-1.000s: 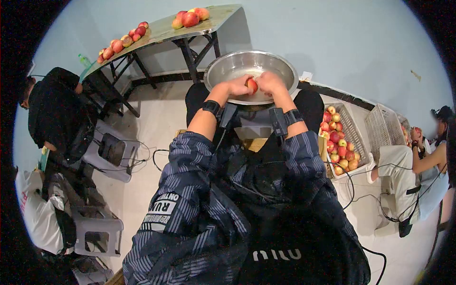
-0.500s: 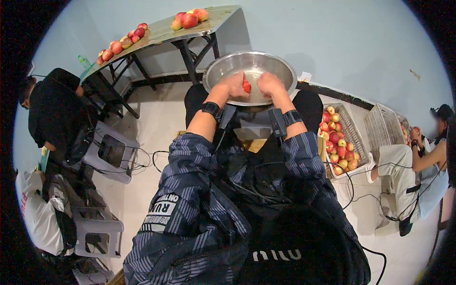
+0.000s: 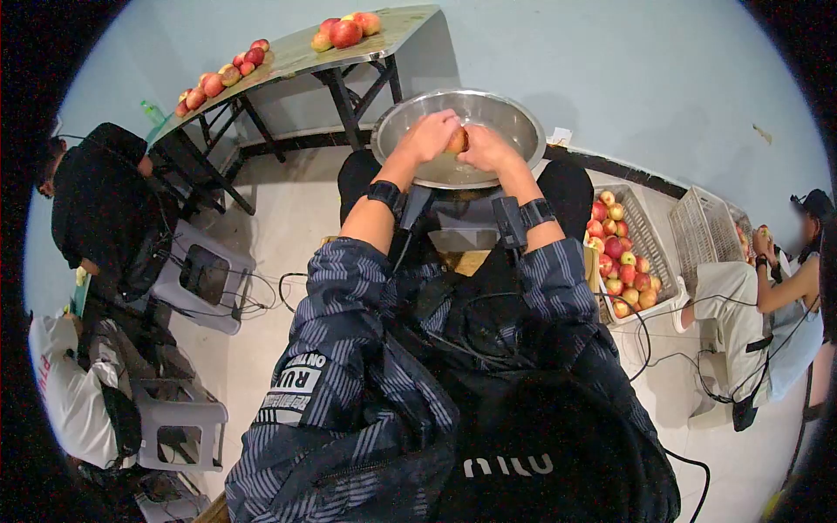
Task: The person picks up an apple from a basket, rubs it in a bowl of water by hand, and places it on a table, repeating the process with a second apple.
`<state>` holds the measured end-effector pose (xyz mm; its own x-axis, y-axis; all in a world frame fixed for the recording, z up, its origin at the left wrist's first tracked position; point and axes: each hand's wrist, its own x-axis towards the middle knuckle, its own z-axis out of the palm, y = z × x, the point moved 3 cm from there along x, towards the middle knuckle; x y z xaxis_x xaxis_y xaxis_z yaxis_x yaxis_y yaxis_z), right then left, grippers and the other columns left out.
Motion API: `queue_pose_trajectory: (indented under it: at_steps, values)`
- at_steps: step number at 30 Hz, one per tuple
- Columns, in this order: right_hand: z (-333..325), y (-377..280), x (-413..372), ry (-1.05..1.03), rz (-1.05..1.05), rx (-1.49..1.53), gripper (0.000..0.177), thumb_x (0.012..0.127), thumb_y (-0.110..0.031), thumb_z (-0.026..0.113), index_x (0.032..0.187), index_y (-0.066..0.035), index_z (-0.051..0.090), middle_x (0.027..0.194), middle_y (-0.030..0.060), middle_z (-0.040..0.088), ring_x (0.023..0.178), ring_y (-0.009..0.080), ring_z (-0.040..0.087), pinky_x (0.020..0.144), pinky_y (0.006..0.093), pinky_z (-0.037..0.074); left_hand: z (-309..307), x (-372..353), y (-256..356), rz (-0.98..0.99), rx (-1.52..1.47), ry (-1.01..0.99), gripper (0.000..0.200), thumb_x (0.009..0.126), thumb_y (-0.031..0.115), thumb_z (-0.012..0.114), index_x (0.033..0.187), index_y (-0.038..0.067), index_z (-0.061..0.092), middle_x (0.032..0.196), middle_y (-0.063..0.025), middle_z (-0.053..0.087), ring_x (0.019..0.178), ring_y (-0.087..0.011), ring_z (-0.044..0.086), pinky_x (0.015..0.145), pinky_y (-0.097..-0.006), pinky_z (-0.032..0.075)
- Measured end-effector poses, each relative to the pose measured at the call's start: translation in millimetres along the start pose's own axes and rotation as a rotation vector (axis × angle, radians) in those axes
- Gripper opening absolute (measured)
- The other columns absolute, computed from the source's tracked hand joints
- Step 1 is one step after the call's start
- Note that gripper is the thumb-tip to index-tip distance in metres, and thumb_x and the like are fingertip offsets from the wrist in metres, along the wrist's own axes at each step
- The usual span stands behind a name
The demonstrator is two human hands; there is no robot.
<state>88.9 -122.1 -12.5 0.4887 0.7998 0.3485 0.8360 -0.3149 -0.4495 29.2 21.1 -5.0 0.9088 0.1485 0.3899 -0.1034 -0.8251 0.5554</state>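
Observation:
A wide metal basin (image 3: 514,113) stands in front of me, between my knees. Over it, both hands meet around one apple (image 3: 457,140). My left hand (image 3: 431,138) has its fingers wrapped round the apple's left and far side. From the right, my right hand (image 3: 487,148) presses its fingers against the same apple. Much of the fruit is hidden behind the fingers. Beneath the hands, the basin seems to hold some shallow water.
A table (image 3: 292,65) against the wall carries several apples (image 3: 346,33). To my right, a white plastic crate (image 3: 658,235) holds many more, with another crate (image 3: 697,231) beyond. People sit on both sides; a grey stool (image 3: 200,275) and cables lie around.
My right hand has come left from its separate place in the basin and now touches the apple. My left hand has lifted the apple slightly and turned it.

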Motion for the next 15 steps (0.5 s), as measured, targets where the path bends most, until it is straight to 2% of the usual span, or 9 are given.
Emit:
queue_pose_trajectory:
  at_steps: [2,4,5,8,11,13,15]
  values:
    - [-3.2,-6.7,-3.3,0.025,-0.052,0.018,0.053,0.068,-0.024,0.078,0.111,0.001,0.059,0.102,0.0221,0.067,0.098,0.0357,0.065,0.084,0.0445,0.052,-1.3,6.8,-13.7,-0.01,-0.017,0.016,0.045,0.096,0.043,0.041,0.113,0.006,0.059,0.114,-0.0193,0.066,0.106,-0.0441,0.06,0.092,-0.0499,0.045]
    - [-5.7,-12.9,-2.6,0.009,-0.06,0.099,0.063,0.063,-0.032,0.083,0.112,0.0,0.059,0.108,0.0227,0.066,0.106,0.0381,0.062,0.09,0.045,0.05,2.0,7.4,-17.5,0.009,0.036,0.112,0.045,0.095,0.044,0.043,0.116,0.007,0.058,0.114,-0.0221,0.065,0.107,-0.0445,0.059,0.093,-0.0491,0.045]
    - [-6.1,-15.1,-1.6,0.052,-0.03,0.117,0.067,0.062,-0.032,0.083,0.114,0.0,0.058,0.11,0.0234,0.066,0.106,0.0388,0.062,0.089,0.0455,0.05,3.8,7.7,-19.5,0.018,0.062,0.16,0.046,0.095,0.044,0.044,0.118,0.007,0.057,0.114,-0.0235,0.065,0.108,-0.0448,0.059,0.094,-0.0487,0.046]
    - [-6.1,-12.6,-1.0,0.149,0.042,0.175,0.074,0.06,-0.031,0.084,0.12,0.001,0.054,0.114,0.0245,0.065,0.105,0.0403,0.063,0.089,0.0464,0.051,-13.6,-14.6,30.9,-0.12,-0.029,0.092,0.052,0.089,0.044,0.057,0.125,0.007,0.054,0.113,-0.0261,0.064,0.106,-0.0432,0.061,0.096,-0.0455,0.046]
    - [-14.2,-14.0,-4.4,0.238,0.046,0.194,0.073,0.064,-0.028,0.083,0.123,0.0,0.052,0.114,0.0241,0.064,0.106,0.0402,0.062,0.09,0.0465,0.05,-9.7,-13.4,25.7,0.111,-0.196,0.241,0.065,0.077,0.035,0.077,0.129,0.007,0.05,0.114,-0.0199,0.061,0.106,-0.036,0.061,0.093,-0.0433,0.049]
    - [-14.1,-11.0,-1.8,0.364,0.022,0.141,0.069,0.067,-0.025,0.082,0.123,0.0,0.052,0.115,0.0235,0.064,0.109,0.0399,0.061,0.092,0.0462,0.049,-10.2,-12.6,27.0,0.205,-0.117,0.234,0.074,0.072,0.034,0.082,0.132,0.006,0.05,0.121,-0.0179,0.059,0.111,-0.0332,0.059,0.096,-0.0425,0.048]
    - [-12.6,-7.0,-0.3,0.38,-0.015,0.124,0.065,0.07,-0.019,0.08,0.126,-0.002,0.051,0.119,0.0233,0.061,0.113,0.0403,0.058,0.095,0.0456,0.048,-10.6,-10.1,27.3,0.251,-0.038,0.223,0.079,0.069,0.034,0.085,0.133,0.005,0.049,0.127,-0.0174,0.056,0.115,-0.0314,0.057,0.097,-0.0418,0.048]
